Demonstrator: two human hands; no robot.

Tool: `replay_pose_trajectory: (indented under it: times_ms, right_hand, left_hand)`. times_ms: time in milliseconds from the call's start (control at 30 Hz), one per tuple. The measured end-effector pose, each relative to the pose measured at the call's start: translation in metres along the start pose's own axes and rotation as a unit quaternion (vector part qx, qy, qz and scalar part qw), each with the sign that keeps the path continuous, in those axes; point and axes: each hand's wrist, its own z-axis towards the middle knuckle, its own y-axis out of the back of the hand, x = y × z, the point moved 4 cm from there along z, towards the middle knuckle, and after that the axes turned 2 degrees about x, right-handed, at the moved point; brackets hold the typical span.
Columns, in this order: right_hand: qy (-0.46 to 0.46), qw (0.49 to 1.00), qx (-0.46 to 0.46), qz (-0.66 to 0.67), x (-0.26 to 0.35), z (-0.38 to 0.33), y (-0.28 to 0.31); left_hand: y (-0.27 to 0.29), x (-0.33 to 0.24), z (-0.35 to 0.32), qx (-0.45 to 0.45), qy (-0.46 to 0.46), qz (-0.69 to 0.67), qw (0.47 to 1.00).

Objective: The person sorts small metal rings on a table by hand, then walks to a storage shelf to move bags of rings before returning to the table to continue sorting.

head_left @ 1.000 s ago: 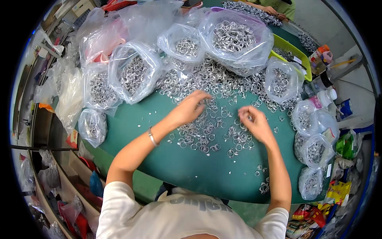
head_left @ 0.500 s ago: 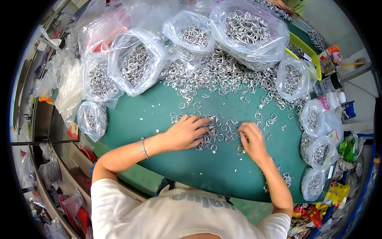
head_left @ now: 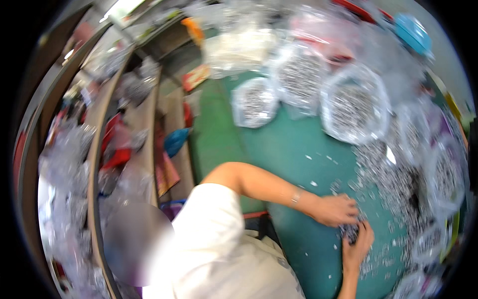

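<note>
Now, from the head camera, blurred by a swing of the view: both hands are down on the green bench (head_left: 294, 149) and working in the scatter of small metal rings (head_left: 393, 184), so the step in hand looks like gathering or sorting a little clump of them. The left hand (head_left: 334, 209) lies palm-down, fingers curled loosely over the near edge of the ring pile, its wrist wearing a thin bracelet (head_left: 296, 198); whether it actually pinches any rings I cannot tell through the blur. The right hand (head_left: 358, 244) comes up from six o'clock, fingers bent toward a dark knot of rings (head_left: 350, 231) that sits right between the two hands, touching both by the look of it; its grip is likewise unclear. The main spread of loose rings runs from that knot out toward two and three o'clock of the hands. Clear plastic bags of rings (head_left: 352, 107) stand well apart at twelve o'clock, more bags (head_left: 445, 174) line the right rim. Judging from this, the next move calls for a fine pinch on that small clump, drawing it free without dragging the neighbouring rings along. Off at nine o'clock, shelves (head_left: 124, 124) with clutter, too smeared to read.
</note>
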Motion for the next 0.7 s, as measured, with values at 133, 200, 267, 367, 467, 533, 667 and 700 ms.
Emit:
replay_pose_trajectory:
  times_ms: [133,200,267,367,467,533,667,700]
  right_hand:
    - [-0.063,0.992,0.031,0.102,-0.041,-0.016,-0.004]
    - [-0.101,0.994,-0.009,0.045,-0.022,-0.007,0.029]
    - [-0.192,0.957,-0.035,0.213,-0.043,-0.010,0.041]
    - [-0.366,0.775,-0.066,0.511,-0.067,-0.014,0.037]
    - [-0.396,0.735,-0.073,0.545,-0.061,-0.005,0.045]
    - [-0.323,0.824,-0.001,0.466,-0.068,-0.002,0.054]
    - [-0.195,0.951,0.089,0.224,-0.080,0.003,0.067]
    - [-0.203,0.942,0.082,0.255,-0.083,0.005,0.065]
  left_hand:
    - [-0.007,0.007,0.007,-0.059,0.096,-0.099,0.989]
    - [-0.007,0.023,0.019,-0.053,0.152,-0.261,0.952]
    - [-0.006,0.036,0.031,-0.055,0.191,-0.480,0.854]
    - [-0.002,0.040,0.036,-0.043,0.355,-0.713,0.603]
    - [0.009,0.038,0.035,-0.039,0.372,-0.771,0.515]
    - [0.018,0.037,0.038,-0.025,0.358,-0.758,0.545]
    - [0.062,0.036,0.035,0.041,0.254,-0.502,0.826]
    - [0.070,0.039,0.035,0.071,0.233,-0.478,0.844]
